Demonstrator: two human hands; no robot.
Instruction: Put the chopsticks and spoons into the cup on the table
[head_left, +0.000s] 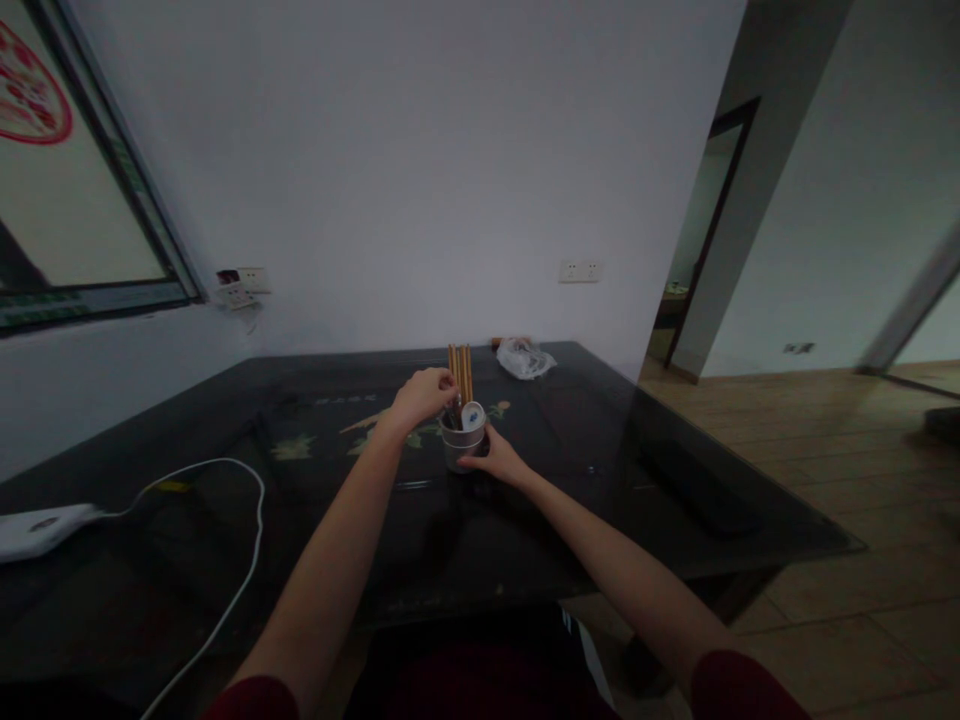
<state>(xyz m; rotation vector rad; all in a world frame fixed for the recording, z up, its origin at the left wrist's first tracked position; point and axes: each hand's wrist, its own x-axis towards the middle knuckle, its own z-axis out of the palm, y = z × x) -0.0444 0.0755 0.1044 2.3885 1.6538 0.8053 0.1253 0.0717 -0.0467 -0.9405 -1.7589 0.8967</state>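
Note:
A metal cup stands upright on the dark table in front of me. My right hand grips its right side, fingers and thumb around the wall. Wooden chopsticks rise from the cup, and a white spoon with a blue mark leans at its rim. My left hand reaches over the cup's left edge with its fingers pinched at a thin, shiny piece among the utensils. What exactly it pinches is too small and dark to make out.
A crumpled clear plastic bag lies near the wall at the back. On the left, a white power strip trails a white cable across the table. A long dark object lies toward the right edge.

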